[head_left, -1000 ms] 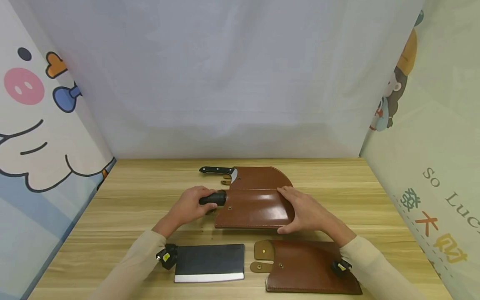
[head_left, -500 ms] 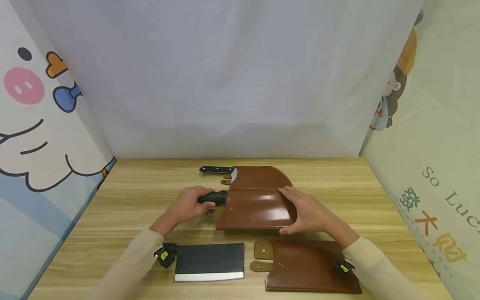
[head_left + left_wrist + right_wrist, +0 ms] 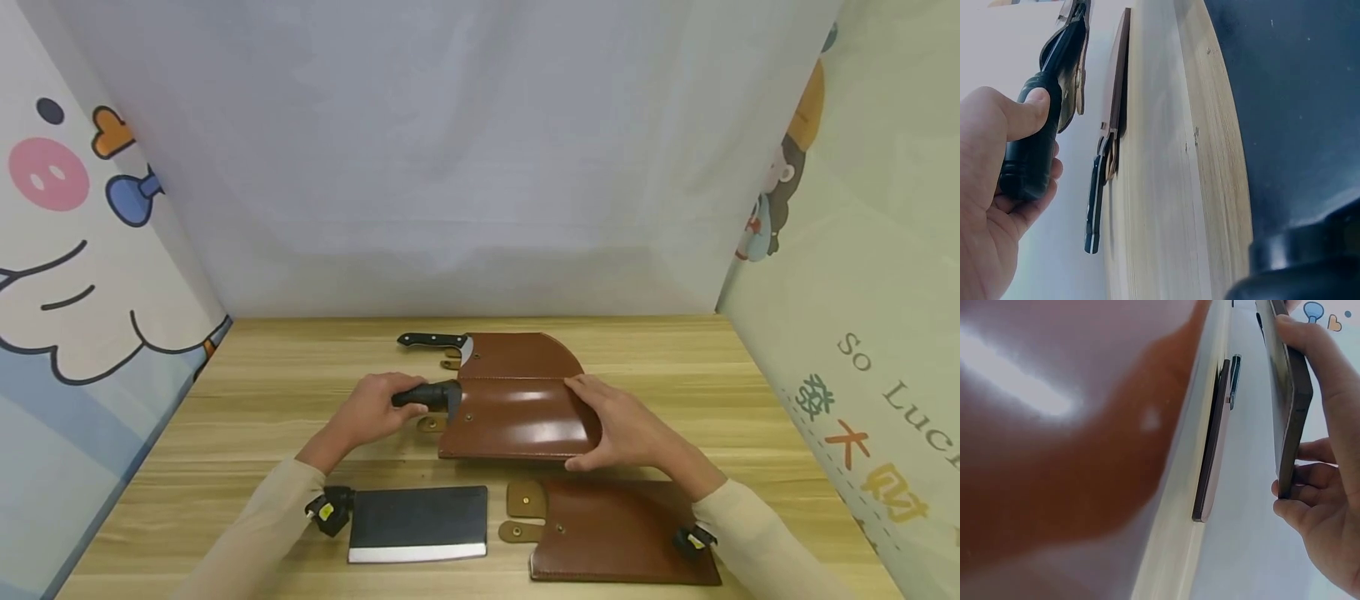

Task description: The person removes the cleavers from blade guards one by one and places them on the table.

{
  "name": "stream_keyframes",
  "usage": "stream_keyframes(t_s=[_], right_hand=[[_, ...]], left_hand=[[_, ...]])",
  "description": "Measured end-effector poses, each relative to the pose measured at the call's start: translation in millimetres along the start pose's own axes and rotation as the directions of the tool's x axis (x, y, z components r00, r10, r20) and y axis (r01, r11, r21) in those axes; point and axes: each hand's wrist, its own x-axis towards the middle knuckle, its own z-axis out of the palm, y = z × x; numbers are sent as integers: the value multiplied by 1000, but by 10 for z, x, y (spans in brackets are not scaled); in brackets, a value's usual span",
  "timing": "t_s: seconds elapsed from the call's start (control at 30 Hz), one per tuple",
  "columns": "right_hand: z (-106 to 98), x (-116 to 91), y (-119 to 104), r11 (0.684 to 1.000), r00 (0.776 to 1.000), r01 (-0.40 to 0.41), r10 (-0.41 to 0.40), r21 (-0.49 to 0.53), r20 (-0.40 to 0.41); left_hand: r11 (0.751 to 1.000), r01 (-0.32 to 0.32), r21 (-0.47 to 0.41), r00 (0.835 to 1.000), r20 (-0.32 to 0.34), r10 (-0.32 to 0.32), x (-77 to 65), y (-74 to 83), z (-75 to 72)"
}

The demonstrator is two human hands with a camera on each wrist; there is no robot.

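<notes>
My left hand (image 3: 375, 408) grips the black handle (image 3: 1032, 140) of a cleaver, thumb along its top in the left wrist view. Its blade (image 3: 454, 398) sits almost wholly inside a glossy brown leather sheath (image 3: 525, 417); only a dark sliver shows at the mouth. A snap strap (image 3: 431, 425) hangs loose below the handle. My right hand (image 3: 626, 425) holds the sheath's far end between thumb and fingers, as the right wrist view also shows. The sheath is raised off the table, partly covering another sheathed knife behind it.
That rear knife, with a riveted black handle (image 3: 432, 340), lies in a brown sheath (image 3: 525, 354) at the back. In front lie a bare black-bladed cleaver (image 3: 420, 521) and, to its right, another brown sheath (image 3: 622, 529) on the wooden table (image 3: 247, 400).
The held sheath has shifted slightly right with my right hand, while my left hand has drawn a little left. A sliver of blade and the loose strap now show at the mouth.
</notes>
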Motion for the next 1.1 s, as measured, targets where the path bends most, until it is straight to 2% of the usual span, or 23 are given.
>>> stream_keyframes(t_s=[0.6,0.87,1.1], right_hand=[[-59,-54,80,1000,1000,-9,9,9,2],[-99,-77,118,1000,1000,-17,17,-6,0],[-116,-93,146,1000,1000,-9,9,-8,-3]], left_hand=[[1000,24,-18,999,-26,-24,-111,-82,-83],[998,66,-22,998,-23,-67,-190,-154,-127],[997,75,-27,997,-23,-76,-226,-189,-155]])
